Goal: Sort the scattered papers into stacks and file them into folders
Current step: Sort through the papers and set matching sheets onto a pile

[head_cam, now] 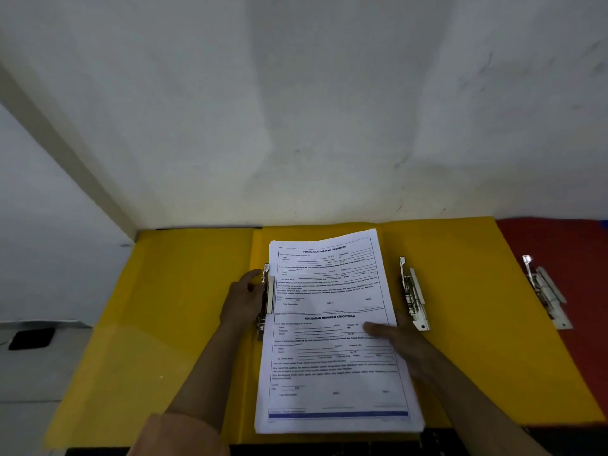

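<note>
A stack of white printed forms (pixel 332 340) lies in an open yellow folder (pixel 184 307). Its left edge sits at a metal spring clip (pixel 269 297). My left hand (pixel 243 299) lies beside that clip, fingers curled at its lever. My right hand (pixel 394 340) rests flat on the stack's right edge, fingers straight, pressing the sheets down. A second yellow folder (pixel 477 291) lies open to the right with its own metal clip (pixel 414 294) bare.
A red folder (pixel 579 258) with a metal clip (pixel 544 291) lies at the far right, partly under the yellow one. A white wall rises right behind the folders. A dark object (pixel 31 338) sits on the grey surface at the left.
</note>
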